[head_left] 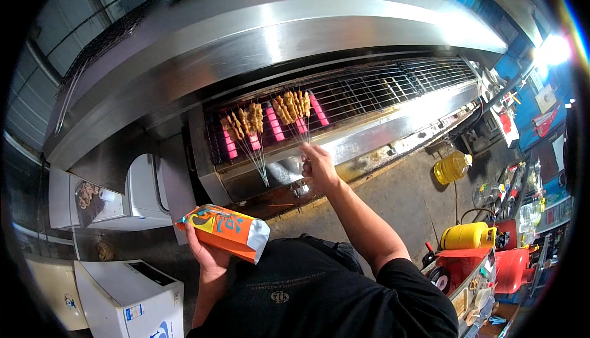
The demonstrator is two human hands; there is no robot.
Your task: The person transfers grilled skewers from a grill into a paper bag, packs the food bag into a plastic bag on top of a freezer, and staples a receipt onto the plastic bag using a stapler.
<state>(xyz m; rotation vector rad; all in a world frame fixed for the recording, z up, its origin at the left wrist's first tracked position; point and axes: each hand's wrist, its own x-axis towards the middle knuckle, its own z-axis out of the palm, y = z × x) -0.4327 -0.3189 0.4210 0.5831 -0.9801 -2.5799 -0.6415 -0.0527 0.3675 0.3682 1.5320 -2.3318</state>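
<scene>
My left hand (209, 255) holds an orange and yellow packet (227, 230) with a white end, low in front of my body. The fingers of my right hand (316, 163) are closed around the lower ends of the thin metal skewers of the right bunch of meat (291, 107). A second bunch of meat skewers (243, 123) lies to the left on the grill grate, its metal ends fanning over the front edge. Pink-glowing burners (275, 123) show beneath and between the two bunches.
A steel hood (270, 37) overhangs the long grill (393, 126). An oil jug (452, 168) stands on the floor at right, near yellow (467, 236) and red (513, 270) gas cylinders. White appliances (132, 298) and a tray of meat (88, 200) are at left.
</scene>
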